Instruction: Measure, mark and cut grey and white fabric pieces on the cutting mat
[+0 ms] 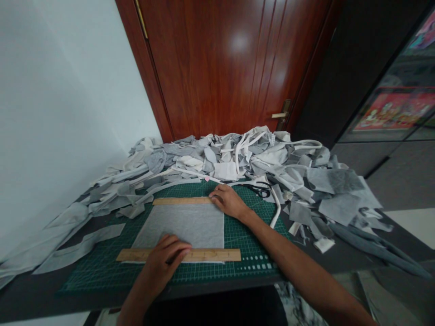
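Observation:
A grey piece of fabric (183, 225) lies flat on a green cutting mat (251, 244). Across its near edge rests a wooden ruler (214, 255), and my left hand (166, 256) is closed on the middle of this ruler with curled fingers. A second wooden ruler (180, 200) lies along the fabric's far edge. My right hand (231, 201) grips that ruler's right end, fingertips bent down at the fabric's far right corner. What lies under the fingers of both hands is partly hidden. Black-handled scissors (261, 189) sit just beyond my right hand.
A heap of grey and white fabric scraps (224, 156) runs along the back of the dark table (356, 253) and down both sides. A pale strip (276, 210) lies on the mat's right part. Behind stands a brown wooden door (217, 68), with a white wall (68, 90) left.

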### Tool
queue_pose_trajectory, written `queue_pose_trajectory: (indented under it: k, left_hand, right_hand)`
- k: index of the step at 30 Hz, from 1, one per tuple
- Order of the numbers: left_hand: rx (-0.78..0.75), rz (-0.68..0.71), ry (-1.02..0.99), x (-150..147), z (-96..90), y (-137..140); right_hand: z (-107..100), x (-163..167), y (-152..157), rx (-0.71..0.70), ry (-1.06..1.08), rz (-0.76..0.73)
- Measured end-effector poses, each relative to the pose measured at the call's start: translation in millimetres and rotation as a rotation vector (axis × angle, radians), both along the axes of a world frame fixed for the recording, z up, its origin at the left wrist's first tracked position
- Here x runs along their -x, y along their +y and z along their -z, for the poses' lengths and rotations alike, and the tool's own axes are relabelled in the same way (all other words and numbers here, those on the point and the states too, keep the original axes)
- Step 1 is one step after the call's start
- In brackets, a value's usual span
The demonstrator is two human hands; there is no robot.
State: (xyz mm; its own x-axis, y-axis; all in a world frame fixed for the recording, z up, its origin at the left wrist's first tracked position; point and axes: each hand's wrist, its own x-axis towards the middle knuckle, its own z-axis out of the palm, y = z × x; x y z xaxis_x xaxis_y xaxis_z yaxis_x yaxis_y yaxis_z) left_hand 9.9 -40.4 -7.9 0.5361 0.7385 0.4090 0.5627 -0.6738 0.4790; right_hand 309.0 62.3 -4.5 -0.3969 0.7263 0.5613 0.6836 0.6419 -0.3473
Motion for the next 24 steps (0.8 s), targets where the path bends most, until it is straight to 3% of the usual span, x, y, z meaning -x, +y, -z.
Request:
queue_pose_trajectory:
  k: [4,14,20,24]
  left_hand:
    - [-0.057,-0.022,-0.015,-1,1.0,-2]
    - [-0.196,-0.054,-0.019,-1,-0.7,-6]
    - [-0.205,0.135,0.173,0,-21.9,8]
    - [-0.155,0.284,0.275,-2,-47.3,54]
  right_hand:
    - [-1,3,-3,-0.019,-0.032,-0.009]
    - [7,-2,-2,0.053,-0.006,0.134]
    - [3,-12,-1,0.044,-0.015,0.154]
    - [-5,-52,5,0.023,0.034,0.271]
